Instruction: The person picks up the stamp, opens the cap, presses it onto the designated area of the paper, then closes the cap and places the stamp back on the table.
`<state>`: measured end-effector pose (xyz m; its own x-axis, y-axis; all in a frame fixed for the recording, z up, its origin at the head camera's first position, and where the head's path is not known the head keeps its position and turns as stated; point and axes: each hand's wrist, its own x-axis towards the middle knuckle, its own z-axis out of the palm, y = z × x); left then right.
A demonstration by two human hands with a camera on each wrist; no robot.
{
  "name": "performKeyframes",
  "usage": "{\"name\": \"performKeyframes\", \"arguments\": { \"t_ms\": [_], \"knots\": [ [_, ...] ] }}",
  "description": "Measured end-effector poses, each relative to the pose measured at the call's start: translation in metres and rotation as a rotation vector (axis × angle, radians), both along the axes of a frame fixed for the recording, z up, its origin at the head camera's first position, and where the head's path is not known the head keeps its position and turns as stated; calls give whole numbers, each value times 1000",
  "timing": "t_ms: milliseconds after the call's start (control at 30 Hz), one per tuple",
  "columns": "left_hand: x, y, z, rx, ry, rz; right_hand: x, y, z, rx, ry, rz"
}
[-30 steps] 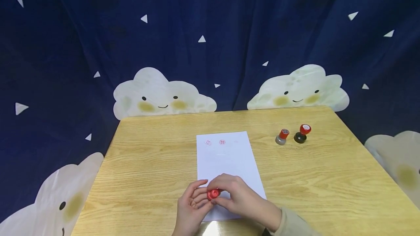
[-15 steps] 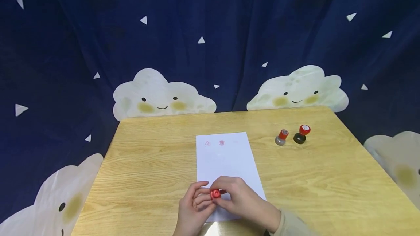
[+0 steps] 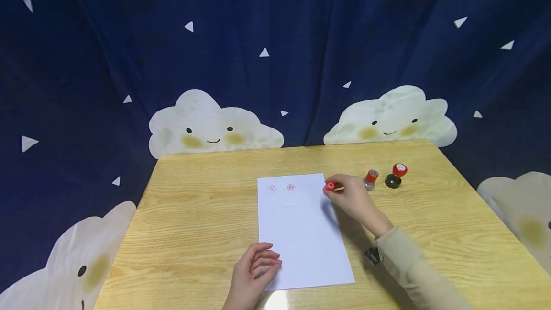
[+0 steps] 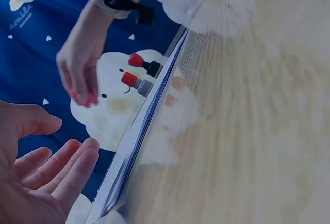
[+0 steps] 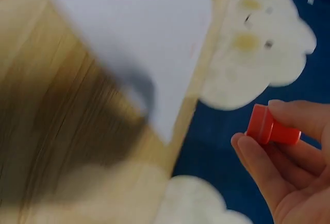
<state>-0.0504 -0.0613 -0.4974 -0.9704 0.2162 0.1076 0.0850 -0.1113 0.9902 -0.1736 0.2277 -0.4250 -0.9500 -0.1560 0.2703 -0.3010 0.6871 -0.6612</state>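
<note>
A small red stamp [image 5: 265, 126] is pinched between the thumb and fingers of my right hand [image 3: 350, 195]. In the head view this hand is over the right edge of the white paper [image 3: 305, 233], near its upper corner. The right wrist view shows the stamp lying sideways in the grip, its wider end outward. My left hand [image 3: 254, 271] lies by the paper's lower left edge, holding nothing, with fingers loosely bent and thumb apart in the left wrist view. Two red prints, one a round mark [image 3: 291, 187], show near the paper's top.
Right of the paper stand a grey stamp with a red top [image 3: 371, 179] and a black stamp with a red knob [image 3: 396, 176]. The wooden table [image 3: 193, 214] ends at the back against a dark blue curtain [image 3: 241, 13] with clouds.
My right hand has left the left hand and carried the red stamp up and right to the paper's upper right corner. The left hand stays near its place, now without the stamp.
</note>
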Motion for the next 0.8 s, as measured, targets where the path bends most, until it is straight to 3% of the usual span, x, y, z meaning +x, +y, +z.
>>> {"name": "performKeyframes", "arguments": {
  "t_ms": [200, 367, 467, 800],
  "knots": [
    [-1, -1, -2, -49, 0, 14, -24, 33, -18, 53, -74, -150],
    [1, -1, -1, -69, -2, 7, -34, 46, -33, 79, -180, -238],
    [1, -2, 1, -68, -15, -5, -39, 51, -41, 94, -200, -283],
    [1, -2, -1, -65, -35, -14, -45, 52, -56, 97, -198, -316]
  ]
}}
